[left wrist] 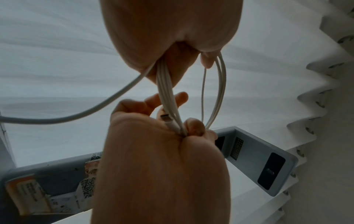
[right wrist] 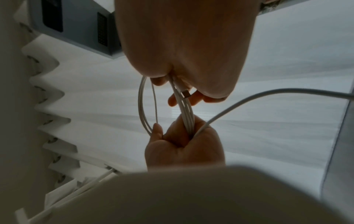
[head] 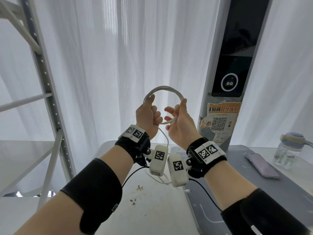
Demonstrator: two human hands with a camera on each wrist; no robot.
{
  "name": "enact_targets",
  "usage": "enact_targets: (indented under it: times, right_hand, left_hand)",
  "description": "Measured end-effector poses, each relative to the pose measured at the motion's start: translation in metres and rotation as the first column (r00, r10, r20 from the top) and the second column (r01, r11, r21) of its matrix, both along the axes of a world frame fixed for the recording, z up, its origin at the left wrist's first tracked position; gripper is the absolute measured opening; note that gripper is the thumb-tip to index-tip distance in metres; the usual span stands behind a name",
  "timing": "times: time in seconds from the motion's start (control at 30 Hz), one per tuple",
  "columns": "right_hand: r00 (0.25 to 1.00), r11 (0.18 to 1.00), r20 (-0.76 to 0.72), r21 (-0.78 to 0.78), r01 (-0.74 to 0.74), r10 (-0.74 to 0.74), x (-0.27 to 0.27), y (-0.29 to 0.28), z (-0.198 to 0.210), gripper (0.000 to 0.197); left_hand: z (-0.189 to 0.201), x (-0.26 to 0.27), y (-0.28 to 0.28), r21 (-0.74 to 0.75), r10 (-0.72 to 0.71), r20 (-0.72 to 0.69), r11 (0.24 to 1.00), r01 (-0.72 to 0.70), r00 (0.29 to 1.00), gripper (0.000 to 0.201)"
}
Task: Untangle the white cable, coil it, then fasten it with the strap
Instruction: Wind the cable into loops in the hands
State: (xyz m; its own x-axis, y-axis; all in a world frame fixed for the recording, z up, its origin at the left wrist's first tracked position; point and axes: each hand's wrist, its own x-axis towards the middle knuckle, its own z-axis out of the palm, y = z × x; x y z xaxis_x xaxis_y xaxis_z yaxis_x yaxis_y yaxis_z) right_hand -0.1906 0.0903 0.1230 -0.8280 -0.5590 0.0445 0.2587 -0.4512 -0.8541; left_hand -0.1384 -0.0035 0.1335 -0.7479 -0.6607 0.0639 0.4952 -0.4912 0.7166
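Observation:
The white cable (head: 163,88) is wound into a round coil of several turns, held up in the air in front of the curtain. My left hand (head: 151,114) grips the coil's left side in a fist, thumb up along the loops. My right hand (head: 177,114) pinches the right side, with the other fingers spread. In the left wrist view the metal-tipped connector (left wrist: 165,117) lies along the bundled strands at my right hand (left wrist: 172,151). A free tail (head: 165,135) hangs from my left fist toward the table. I cannot pick out the strap.
A white table (head: 152,214) lies below with a grey mat (head: 220,197) on its right half. A phone (head: 261,165) and a clear bottle (head: 288,150) sit at the right. A tall grey kiosk (head: 237,65) stands behind, and a metal rack (head: 42,78) at the left.

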Motion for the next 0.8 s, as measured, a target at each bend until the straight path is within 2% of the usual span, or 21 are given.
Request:
enact_targets:
  times: [0.13, 0.3, 0.37, 0.5, 0.8]
  right_hand:
    - [1.0, 0.999, 0.009, -0.043, -0.02, 0.021, 0.002, 0.001, 0.002, 0.067]
    - [0.984, 0.982, -0.005, -0.055, -0.179, 0.179, 0.001, 0.008, 0.001, 0.058]
    - [0.979, 0.979, -0.038, -0.005, -0.202, 0.201, 0.001, 0.012, 0.002, 0.056]
    - [0.974, 0.976, -0.135, 0.147, -0.159, 0.179, -0.002, 0.013, 0.0, 0.058]
    - [0.985, 0.989, -0.144, 0.121, -0.079, 0.096, -0.005, 0.007, 0.0, 0.049]
  left_hand:
    - [-0.003, -0.001, -0.001, 0.069, -0.035, 0.01, 0.997, 0.034, 0.999, 0.031]
    - [0.0, 0.002, -0.002, 0.071, -0.036, -0.024, 0.997, 0.038, 0.999, 0.026]
    - [0.0, 0.002, -0.003, 0.062, -0.04, -0.022, 0.997, 0.041, 0.999, 0.028]
    - [-0.001, 0.004, -0.005, 0.012, -0.039, 0.009, 0.999, 0.039, 0.999, 0.029]
    - [-0.004, 0.003, -0.006, 0.055, -0.038, 0.011, 0.998, 0.038, 0.999, 0.029]
